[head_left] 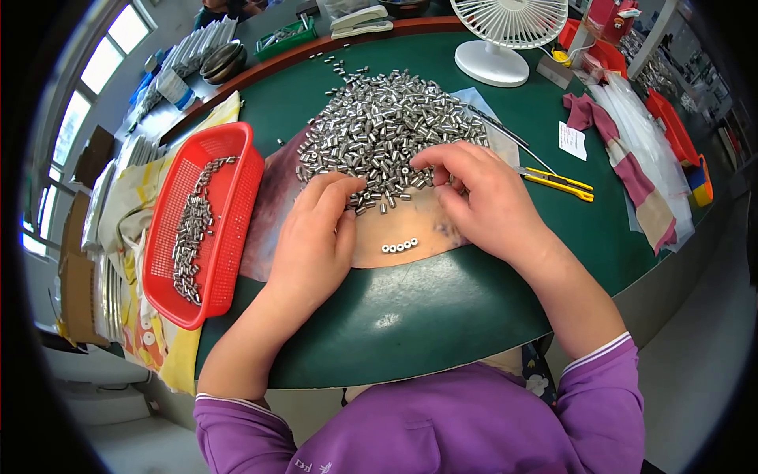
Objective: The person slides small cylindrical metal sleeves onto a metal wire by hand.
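Note:
A heap of small silver metal cylinders (387,118), some showing a hole in the end, covers the middle of the table. My left hand (312,233) rests at the heap's near left edge, fingers bent over a few cylinders and thumb apart from them. At the near right edge is my right hand (485,193), its fingers curved and a gap between index finger and thumb. Neither hand plainly grips a piece, though the left fingertips are partly hidden. Nearer me, between the hands, a short row of cylinders (400,246) lies with the ring-shaped ends facing me.
A red plastic basket (246,193) holding more cylinders stands at the left on a yellow patterned cloth (183,355). To the right lie a yellow utility knife (557,183), a paper slip (572,141) and a pink-and-beige cloth (632,170). A white fan (493,63) stands behind.

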The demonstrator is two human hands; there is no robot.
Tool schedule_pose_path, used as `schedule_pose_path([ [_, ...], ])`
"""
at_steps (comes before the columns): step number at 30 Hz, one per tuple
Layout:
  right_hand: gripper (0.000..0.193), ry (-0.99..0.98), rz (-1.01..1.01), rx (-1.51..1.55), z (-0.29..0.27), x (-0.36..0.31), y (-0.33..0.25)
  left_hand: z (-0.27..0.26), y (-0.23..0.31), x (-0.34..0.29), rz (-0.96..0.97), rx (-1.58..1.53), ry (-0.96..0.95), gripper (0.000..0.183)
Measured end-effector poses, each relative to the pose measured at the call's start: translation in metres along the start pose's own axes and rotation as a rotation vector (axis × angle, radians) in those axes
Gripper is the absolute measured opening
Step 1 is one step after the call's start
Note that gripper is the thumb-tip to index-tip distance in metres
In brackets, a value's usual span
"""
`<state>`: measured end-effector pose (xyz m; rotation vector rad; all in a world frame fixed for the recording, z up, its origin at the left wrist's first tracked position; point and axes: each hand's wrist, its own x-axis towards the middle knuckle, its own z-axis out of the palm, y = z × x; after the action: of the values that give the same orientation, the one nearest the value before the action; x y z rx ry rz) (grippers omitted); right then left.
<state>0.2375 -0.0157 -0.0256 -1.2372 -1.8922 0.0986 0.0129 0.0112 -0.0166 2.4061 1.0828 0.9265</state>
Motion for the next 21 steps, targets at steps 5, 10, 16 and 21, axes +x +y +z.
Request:
schedule_pose_path([
  [5, 0.018, -0.148, 0.291, 0.102, -0.008, 0.004, -0.013, -0.002, 0.002, -0.003, -0.026, 0.048, -0.094, 0.033],
  [10, 0.014, -0.180, 0.146, 0.021, -0.003, -0.004, -0.001, -0.003, 0.011, -0.005, -0.034, 0.013, -0.216, 0.034],
  [16, 0.013, -0.361, 0.089, 0.072, 0.000, -0.007, -0.002, -0.002, 0.011, -0.009, -0.016, 0.002, -0.306, 0.034],
  [21, 0.014, -0.406, 0.071, 0.102, 0.000, -0.008, -0.002, -0.001, 0.012, -0.010, -0.033, -0.012, -0.368, 0.034],
])
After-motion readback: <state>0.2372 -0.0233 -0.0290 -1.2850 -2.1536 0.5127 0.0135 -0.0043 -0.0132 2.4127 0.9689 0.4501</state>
